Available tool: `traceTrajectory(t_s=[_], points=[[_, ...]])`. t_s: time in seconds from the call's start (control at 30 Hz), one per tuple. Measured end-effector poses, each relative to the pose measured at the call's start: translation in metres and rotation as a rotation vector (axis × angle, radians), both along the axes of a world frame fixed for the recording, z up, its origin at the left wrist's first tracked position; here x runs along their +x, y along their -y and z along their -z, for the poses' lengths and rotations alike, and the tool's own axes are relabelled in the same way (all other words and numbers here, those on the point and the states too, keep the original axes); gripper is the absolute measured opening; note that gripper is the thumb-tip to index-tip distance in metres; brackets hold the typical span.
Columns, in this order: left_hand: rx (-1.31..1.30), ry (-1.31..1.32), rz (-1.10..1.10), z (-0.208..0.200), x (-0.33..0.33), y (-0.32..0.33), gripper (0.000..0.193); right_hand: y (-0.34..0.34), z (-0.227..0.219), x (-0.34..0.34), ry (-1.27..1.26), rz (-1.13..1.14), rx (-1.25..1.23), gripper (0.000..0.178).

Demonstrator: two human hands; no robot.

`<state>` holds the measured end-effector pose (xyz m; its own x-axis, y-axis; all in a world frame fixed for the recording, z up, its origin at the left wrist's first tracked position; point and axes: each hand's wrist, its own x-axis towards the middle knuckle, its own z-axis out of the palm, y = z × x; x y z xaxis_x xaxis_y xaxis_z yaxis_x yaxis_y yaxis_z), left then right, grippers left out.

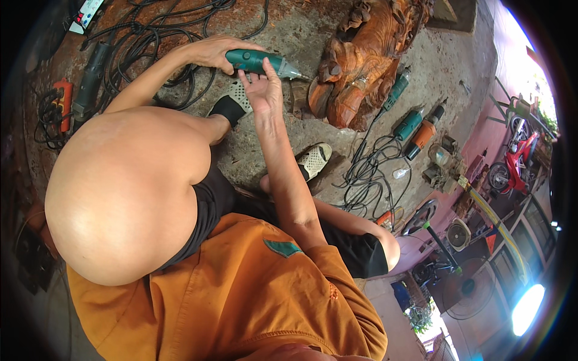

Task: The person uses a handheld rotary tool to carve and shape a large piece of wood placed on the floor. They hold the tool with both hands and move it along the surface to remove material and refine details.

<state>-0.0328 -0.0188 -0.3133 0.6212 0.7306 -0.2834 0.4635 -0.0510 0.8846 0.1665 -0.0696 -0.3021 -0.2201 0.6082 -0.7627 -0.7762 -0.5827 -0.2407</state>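
Note:
A green handheld die grinder lies level between my two hands, its metal nose and thin bit pointing right. My left hand is wrapped round its rear end. From the near side my right hand, palm up, grips the front of the body with thumb and fingers. The bit reaches the edge of a brown carved wooden sculpture lying on the floor; whether it touches the wood I cannot tell. Flakes and dust lie around the carving.
Right of the carving lie two more green power tools, one a grinder, and an orange one, with tangled black cords. More cables coil at the left, beside a dark green tool. My sandalled foot stands below the grinder.

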Motion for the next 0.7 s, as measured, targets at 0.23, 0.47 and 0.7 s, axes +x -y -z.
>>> traceTrajectory(t_s=[0.23, 0.47, 0.7], points=[[-0.044, -0.028, 0.053, -0.013, -0.004, 0.002, 0.096, 0.011, -0.011, -0.004, -0.016, 0.024, -0.016, 0.048], [-0.040, -0.013, 0.000, -0.014, 0.000, -0.001, 0.095, -0.005, -0.007, 0.000, -0.005, -0.010, -0.011, 0.049], [-0.024, -0.005, -0.017, -0.003, -0.001, -0.007, 0.096, -0.014, -0.002, 0.000, -0.006, -0.028, 0.002, 0.049]])
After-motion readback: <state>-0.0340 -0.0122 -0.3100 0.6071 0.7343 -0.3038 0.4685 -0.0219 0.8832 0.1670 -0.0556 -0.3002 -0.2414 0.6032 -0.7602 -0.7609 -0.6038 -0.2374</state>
